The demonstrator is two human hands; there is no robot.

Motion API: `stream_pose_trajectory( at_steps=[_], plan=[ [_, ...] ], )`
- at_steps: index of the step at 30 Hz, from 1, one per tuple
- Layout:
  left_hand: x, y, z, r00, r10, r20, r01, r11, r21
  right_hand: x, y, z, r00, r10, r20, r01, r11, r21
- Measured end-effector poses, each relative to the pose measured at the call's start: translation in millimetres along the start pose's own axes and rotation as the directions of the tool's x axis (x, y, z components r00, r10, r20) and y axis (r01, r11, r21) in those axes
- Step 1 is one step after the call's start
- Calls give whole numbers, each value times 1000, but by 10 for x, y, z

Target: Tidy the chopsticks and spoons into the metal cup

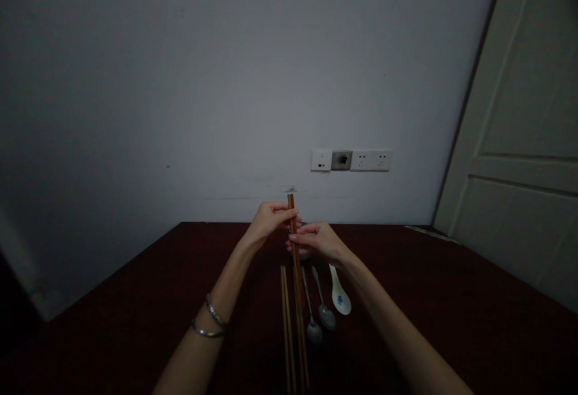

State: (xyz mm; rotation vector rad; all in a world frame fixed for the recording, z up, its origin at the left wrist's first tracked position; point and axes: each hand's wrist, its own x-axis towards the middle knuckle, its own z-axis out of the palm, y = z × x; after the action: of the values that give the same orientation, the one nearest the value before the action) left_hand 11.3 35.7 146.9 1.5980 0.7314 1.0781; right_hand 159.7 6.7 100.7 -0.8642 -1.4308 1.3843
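Note:
My left hand [271, 219] pinches a pair of brown chopsticks [295, 262] near their upper end. A little lower on the same pair, my right hand [316, 239] is closed with thumb and fingers. The chopsticks point up and away from me, and their near ends reach the bottom of the view. To their left lies a lighter pair of chopsticks [287, 323] on the table. On the right are a long-handled metal spoon [314, 332], a second metal spoon [327, 317] and a white soup spoon [341, 301] with a blue mark. Something behind my hands is mostly hidden.
The dark red table [180, 274] meets a pale wall [226, 82] at its back edge. Wall sockets [370, 161] sit above it to the right. A pale door [528, 142] stands at the far right, near a thin strip [431, 233] at the table's back right corner.

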Motion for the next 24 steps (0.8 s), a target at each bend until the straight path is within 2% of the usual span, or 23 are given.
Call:
stream_pose_trajectory(
  at_steps=[9,15,20,24],
  plan=[
    [-10,-2,-38,995,-56,79,66,990,-128,-10,-15,-10,1000,-9,2,9,1000,5],
    [43,-76,-153,999,-49,-2,48,986,-159,12,-12,-53,1000,-1,-8,2,1000,15],
    [51,-110,-227,999,-48,-12,46,987,-152,16,-18,-67,1000,-4,6,4,1000,30],
    [48,-100,-179,999,-36,13,37,994,-105,26,-7,-76,1000,-8,20,7,1000,25]
  ],
)
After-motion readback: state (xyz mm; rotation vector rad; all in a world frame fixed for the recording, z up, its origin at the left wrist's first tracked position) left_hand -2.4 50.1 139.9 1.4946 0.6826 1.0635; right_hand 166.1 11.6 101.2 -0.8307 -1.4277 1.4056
